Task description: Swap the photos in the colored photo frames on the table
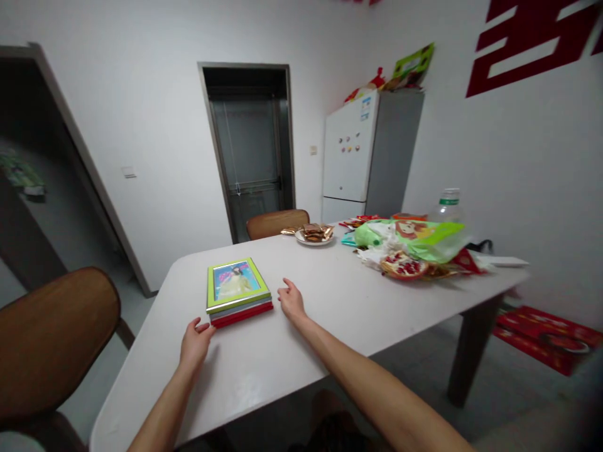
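Note:
A stack of picture frames lies on the white table. On top is a lime-green picture frame around a picture of a figure in a pale yellow dress on blue. Below it show a grey frame and a red frame. My left hand is at the stack's near left corner, fingers apart; whether the fingertips touch the red edge I cannot tell. Off the right side of the stack, with a small gap, my right hand is open, fingers partly curled. Neither hand holds anything.
Farther back stands a plate of wrapped snacks. Right of it lie a green plastic bag, an opened pomegranate and a clear bottle. Brown chairs stand left and behind. A fridge is in the corner.

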A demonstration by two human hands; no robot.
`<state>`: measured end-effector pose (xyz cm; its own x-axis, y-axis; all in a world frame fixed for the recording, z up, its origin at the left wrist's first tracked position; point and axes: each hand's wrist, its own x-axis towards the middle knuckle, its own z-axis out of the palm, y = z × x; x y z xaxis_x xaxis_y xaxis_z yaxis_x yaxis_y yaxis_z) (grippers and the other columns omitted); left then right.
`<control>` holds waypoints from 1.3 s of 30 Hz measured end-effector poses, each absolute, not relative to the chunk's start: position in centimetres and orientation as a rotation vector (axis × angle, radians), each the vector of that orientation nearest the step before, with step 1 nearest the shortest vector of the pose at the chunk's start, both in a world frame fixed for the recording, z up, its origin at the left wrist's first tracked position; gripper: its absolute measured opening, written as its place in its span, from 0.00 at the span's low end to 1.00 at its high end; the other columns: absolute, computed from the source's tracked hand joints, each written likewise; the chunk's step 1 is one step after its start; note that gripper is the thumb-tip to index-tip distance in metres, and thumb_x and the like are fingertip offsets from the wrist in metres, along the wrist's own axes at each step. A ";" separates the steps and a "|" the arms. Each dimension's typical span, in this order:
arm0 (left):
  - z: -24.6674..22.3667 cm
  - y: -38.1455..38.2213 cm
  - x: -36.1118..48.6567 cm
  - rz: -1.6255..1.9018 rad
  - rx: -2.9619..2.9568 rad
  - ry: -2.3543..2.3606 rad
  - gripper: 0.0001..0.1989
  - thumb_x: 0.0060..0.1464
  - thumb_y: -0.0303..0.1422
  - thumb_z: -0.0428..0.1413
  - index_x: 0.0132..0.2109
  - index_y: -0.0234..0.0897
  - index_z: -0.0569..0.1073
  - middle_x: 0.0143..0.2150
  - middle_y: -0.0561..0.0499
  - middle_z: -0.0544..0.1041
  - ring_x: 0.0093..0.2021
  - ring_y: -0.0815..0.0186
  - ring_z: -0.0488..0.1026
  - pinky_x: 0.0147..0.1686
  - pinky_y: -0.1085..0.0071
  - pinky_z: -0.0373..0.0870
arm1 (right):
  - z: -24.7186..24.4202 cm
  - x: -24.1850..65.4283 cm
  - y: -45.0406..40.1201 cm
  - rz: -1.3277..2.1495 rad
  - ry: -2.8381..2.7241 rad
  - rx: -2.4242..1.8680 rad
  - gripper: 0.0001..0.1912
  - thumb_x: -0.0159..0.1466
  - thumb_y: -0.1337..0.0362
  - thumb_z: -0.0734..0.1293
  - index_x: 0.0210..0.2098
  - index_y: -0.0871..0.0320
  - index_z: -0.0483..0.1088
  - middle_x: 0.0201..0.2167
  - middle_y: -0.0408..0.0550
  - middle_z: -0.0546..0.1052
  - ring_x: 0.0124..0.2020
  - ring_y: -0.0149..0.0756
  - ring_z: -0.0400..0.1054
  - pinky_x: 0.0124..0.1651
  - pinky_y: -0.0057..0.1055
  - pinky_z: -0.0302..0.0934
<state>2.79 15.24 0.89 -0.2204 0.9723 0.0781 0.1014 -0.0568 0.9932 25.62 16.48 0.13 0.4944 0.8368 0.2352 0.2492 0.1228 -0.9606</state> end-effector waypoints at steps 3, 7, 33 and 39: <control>3.9 13.3 3.7 1.436 1.193 1.306 0.30 0.37 0.27 0.55 0.51 0.28 0.59 0.19 0.59 0.66 0.17 0.72 0.62 0.21 0.75 0.60 | 2.2 24.8 14.2 0.612 -1.055 -1.343 0.32 0.50 0.67 0.54 0.55 0.67 0.53 0.14 0.35 0.60 0.16 0.27 0.54 0.22 0.24 0.53; 10.7 9.6 6.6 1.472 1.287 0.996 0.36 0.37 0.28 0.55 0.56 0.40 0.55 0.20 0.62 0.65 0.19 0.75 0.61 0.23 0.78 0.59 | 8.2 20.9 10.1 0.922 -1.221 -0.817 0.37 0.48 0.69 0.57 0.58 0.61 0.47 0.13 0.31 0.56 0.14 0.23 0.45 0.17 0.21 0.45; 12.1 7.6 6.2 1.054 1.019 0.674 0.33 0.43 0.60 0.39 0.13 0.35 0.59 0.08 0.55 0.62 0.08 0.79 0.50 0.11 0.79 0.40 | 11.1 16.2 7.5 1.421 -1.142 -0.930 0.32 0.53 0.37 0.49 0.08 0.57 0.51 0.04 0.36 0.51 0.07 0.21 0.42 0.12 0.21 0.35; 10.0 8.5 5.9 1.035 0.939 0.763 0.32 0.47 0.58 0.39 0.14 0.34 0.59 0.08 0.55 0.61 0.08 0.80 0.51 0.11 0.81 0.39 | 8.6 16.3 10.2 0.799 -1.598 -1.300 0.30 0.59 0.45 0.44 0.13 0.58 0.58 0.10 0.42 0.62 0.13 0.26 0.54 0.17 0.25 0.49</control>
